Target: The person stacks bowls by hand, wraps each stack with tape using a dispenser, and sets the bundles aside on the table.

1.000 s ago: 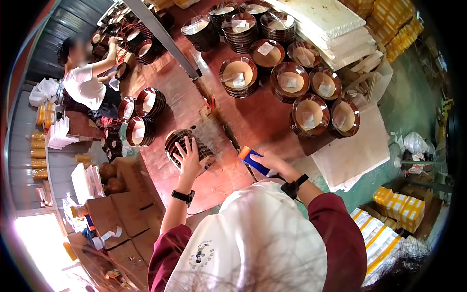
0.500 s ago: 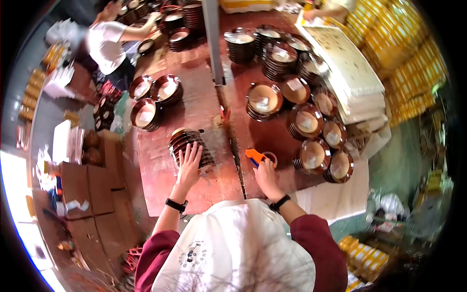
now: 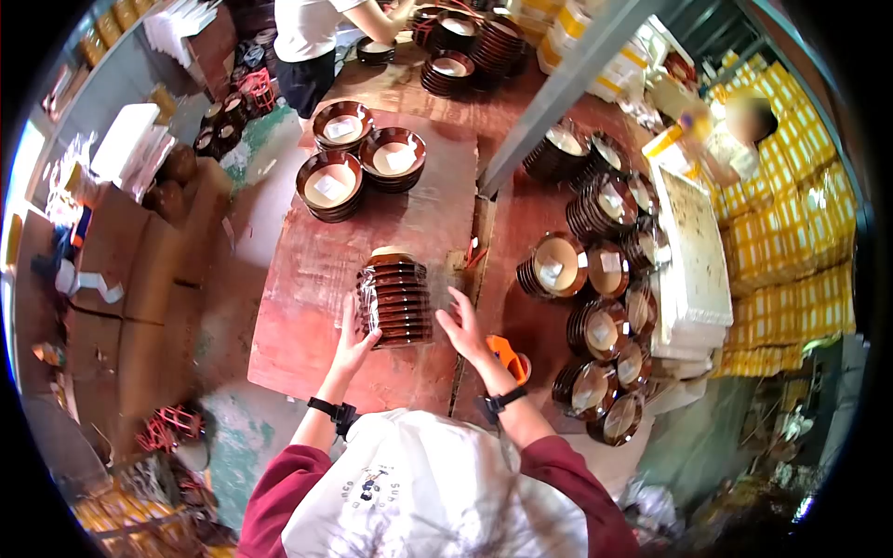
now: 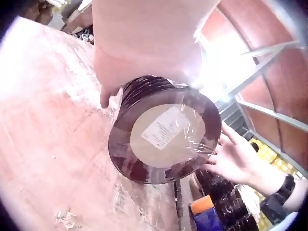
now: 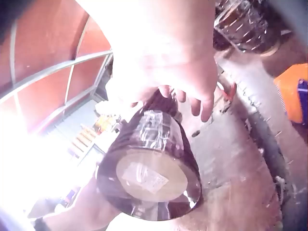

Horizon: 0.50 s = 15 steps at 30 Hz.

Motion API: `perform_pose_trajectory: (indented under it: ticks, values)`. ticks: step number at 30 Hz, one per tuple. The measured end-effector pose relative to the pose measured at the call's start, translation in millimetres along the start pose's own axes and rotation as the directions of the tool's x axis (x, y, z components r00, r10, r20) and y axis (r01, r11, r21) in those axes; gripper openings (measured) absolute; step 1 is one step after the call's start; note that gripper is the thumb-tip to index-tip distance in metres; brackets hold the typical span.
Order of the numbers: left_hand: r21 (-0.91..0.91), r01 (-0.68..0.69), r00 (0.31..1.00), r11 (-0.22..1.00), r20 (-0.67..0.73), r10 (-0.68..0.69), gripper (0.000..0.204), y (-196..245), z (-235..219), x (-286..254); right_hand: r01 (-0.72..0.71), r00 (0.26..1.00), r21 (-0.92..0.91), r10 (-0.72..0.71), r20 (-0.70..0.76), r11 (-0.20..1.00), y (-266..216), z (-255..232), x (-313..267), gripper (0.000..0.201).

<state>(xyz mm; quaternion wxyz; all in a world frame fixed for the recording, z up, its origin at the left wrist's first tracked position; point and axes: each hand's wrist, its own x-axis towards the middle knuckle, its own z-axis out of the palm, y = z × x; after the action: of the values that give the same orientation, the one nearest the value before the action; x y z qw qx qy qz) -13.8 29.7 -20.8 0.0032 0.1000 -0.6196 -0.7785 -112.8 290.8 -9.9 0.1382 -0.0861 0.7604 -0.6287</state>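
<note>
A wrapped stack of dark brown bowls (image 3: 398, 302) lies on its side on the red table (image 3: 298, 349). Against its left side rests my left hand (image 3: 353, 342), thumb toward the near end, fingers extended. My right hand (image 3: 465, 333) is at the stack's right side, fingers spread; the head view shows a small gap there. The left wrist view shows the end bowl (image 4: 166, 142) with a white label, and my right hand (image 4: 238, 161) by its rim. The orange and blue tape dispenser (image 3: 505, 358) lies beside my right forearm, with no hand on it.
Three bowl stacks (image 3: 330, 184) stand at the far left of the table, and several more (image 3: 558, 265) at the right by white foam boards (image 3: 693, 265). A metal post (image 3: 567, 88) rises beyond. Two other people are at the far side.
My right hand has let go of the tape dispenser and moved left to the stack. My left hand has shifted from the stack's top to its left side. The head view has turned right.
</note>
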Motion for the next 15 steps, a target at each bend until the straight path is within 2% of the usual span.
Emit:
perform_pose_trajectory:
  ticks: [1,3,5,7,8,9,11,12,13,15]
  values:
    - [-0.009,0.024,1.000,1.000,0.003,-0.024,0.096,-7,-1,3,0.080,0.996,-0.034,-0.079,0.041,0.996,-3,10,13,0.072]
    - [-0.021,0.074,0.997,0.997,0.014,-0.073,0.093,-20,-5,10,0.052,0.994,0.077,-0.059,0.096,0.996,-3,33,31,0.082]
    - [-0.119,0.083,0.993,0.989,-0.076,-0.092,0.086,-33,-6,23,0.125,0.990,0.057,-0.129,0.065,0.991,4,48,41,0.084]
    - [-0.195,0.119,0.977,0.974,-0.149,-0.149,0.083,-32,-9,38,0.109,0.994,0.030,-0.110,0.025,0.994,2,51,49,0.083]
    - [-0.197,0.046,0.983,0.979,-0.164,-0.079,0.080,-32,-8,48,0.096,0.995,0.012,-0.096,0.018,0.995,1,48,49,0.083]
    - [-0.180,0.039,0.989,0.983,-0.135,-0.064,0.081,-26,-7,57,0.080,0.997,-0.004,-0.080,0.006,0.997,-1,47,48,0.083]
    - [-0.143,0.026,0.997,0.989,-0.062,-0.035,0.082,-15,-3,76,0.029,0.998,0.135,-0.036,0.052,0.990,7,44,51,0.085]
    - [-0.167,-0.034,0.998,0.985,-0.058,0.025,0.087,-6,2,82,0.006,0.997,0.210,-0.021,0.068,0.978,5,43,52,0.086]
    - [-0.090,-0.077,0.996,0.993,-0.056,0.073,0.088,-18,-1,92,-0.014,0.996,0.281,-0.010,0.084,0.960,4,40,53,0.087]
    - [-0.148,-0.114,0.993,0.982,-0.060,0.106,0.087,-15,11,101,-0.021,0.999,0.312,0.012,0.032,0.950,9,40,56,0.085]
